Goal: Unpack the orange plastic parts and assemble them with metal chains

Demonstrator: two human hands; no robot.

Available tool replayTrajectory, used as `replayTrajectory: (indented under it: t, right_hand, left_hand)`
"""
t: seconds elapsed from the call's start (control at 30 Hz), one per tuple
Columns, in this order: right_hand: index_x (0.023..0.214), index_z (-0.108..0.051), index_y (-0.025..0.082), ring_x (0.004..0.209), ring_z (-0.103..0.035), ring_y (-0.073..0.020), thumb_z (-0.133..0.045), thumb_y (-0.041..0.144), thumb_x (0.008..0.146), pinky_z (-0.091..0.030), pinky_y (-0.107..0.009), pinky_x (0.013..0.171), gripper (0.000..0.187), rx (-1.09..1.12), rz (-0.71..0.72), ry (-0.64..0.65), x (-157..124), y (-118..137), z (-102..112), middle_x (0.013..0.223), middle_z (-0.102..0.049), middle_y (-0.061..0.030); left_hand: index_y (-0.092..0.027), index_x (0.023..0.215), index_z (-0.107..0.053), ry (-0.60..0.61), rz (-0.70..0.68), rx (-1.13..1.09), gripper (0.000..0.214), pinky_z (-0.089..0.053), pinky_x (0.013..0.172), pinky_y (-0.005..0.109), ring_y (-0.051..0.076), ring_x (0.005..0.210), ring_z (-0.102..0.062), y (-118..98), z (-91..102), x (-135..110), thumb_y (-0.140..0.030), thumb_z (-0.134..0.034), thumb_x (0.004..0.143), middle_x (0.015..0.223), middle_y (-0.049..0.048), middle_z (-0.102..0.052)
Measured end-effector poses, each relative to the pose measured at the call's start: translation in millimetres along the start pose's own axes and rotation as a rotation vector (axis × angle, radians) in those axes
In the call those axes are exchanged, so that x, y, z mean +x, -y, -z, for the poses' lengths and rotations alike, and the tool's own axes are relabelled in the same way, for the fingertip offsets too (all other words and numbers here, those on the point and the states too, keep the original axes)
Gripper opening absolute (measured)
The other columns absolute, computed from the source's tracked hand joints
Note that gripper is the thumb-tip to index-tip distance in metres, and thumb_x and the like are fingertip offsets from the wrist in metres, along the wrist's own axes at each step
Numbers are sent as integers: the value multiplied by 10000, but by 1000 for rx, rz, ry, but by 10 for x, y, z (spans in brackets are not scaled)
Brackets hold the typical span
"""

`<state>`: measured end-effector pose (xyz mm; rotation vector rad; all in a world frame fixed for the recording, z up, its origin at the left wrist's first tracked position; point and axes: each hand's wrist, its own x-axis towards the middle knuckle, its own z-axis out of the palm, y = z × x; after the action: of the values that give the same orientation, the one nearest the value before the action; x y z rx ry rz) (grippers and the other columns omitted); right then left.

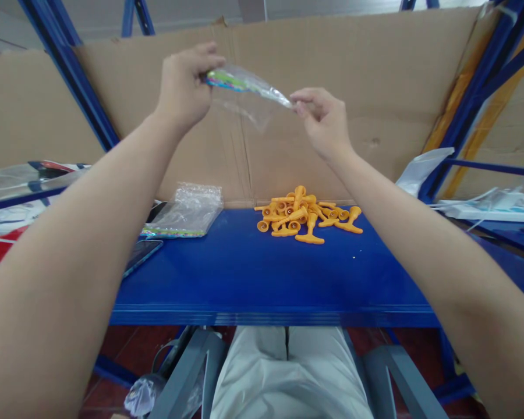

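Observation:
Both arms are raised in front of a cardboard wall. My left hand pinches the coloured, striped top end of a small clear plastic bag. My right hand pinches the bag's other end between thumb and fingertips. The bag hangs stretched between the two hands, high above the blue table. Below, on the table, lies a pile of several orange plastic pieces with round heads and flat bases.
A stack of clear bags with coloured edges lies at the table's left, beside a dark flat tablet-like item. The cardboard sheet backs the table. Blue rack posts stand at both sides; more plastic packaging lies right.

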<state>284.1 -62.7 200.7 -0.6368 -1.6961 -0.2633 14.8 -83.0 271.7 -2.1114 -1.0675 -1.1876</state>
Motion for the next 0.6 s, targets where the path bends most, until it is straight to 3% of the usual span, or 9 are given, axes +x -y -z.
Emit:
replayTrajectory:
  t: [0.1,0.2,0.4,0.5,0.6]
  right_hand:
    - [1193,-678,295,1110,-664,-220,-579,541,958,-580,-378,927,354,35,18,99,-286,-124,21,1313,-645,-68]
    - [1185,-689,266,1137,-651,-236,-569,542,959,-594,-409,915,376,41,-20,150,-700,-323,103,1295,-640,-88]
    - [1030,-739,227,1023,-689,-250,-571,369,934,-627,-431,811,240,-25,-234,167,-1493,-743,290,1145,-685,-110]
    - [987,-739,218,939,-708,-233,-558,331,917,-625,-426,811,224,-39,-340,145,-1704,-907,336,1116,-690,-114]
    - [970,-739,208,937,-707,-239,-550,287,894,-616,-436,825,219,-70,-367,146,-1784,-980,382,1102,-698,-123]
  left_hand:
    - [-20,1394,-557,-34,-62,103,547,-244,1246,447,251,1507,-342,305,138,-288,-171,-429,883,1608,41,-420]
    - [-29,1387,-568,59,102,162,543,-267,1229,410,233,1488,-369,639,86,-778,-238,-362,930,1604,50,-421]
    - [-87,1320,-659,401,437,326,592,-340,1197,283,191,1419,-482,1182,-266,-1743,-109,-392,792,1548,41,-521]
    - [-47,1272,-689,607,506,398,585,-366,1173,279,206,1403,-509,1389,-407,-1991,-69,-381,775,1502,96,-565]
    - [-92,1156,-754,702,559,445,512,-437,1122,355,259,1318,-591,1582,-504,-2110,-95,-426,764,1382,103,-664]
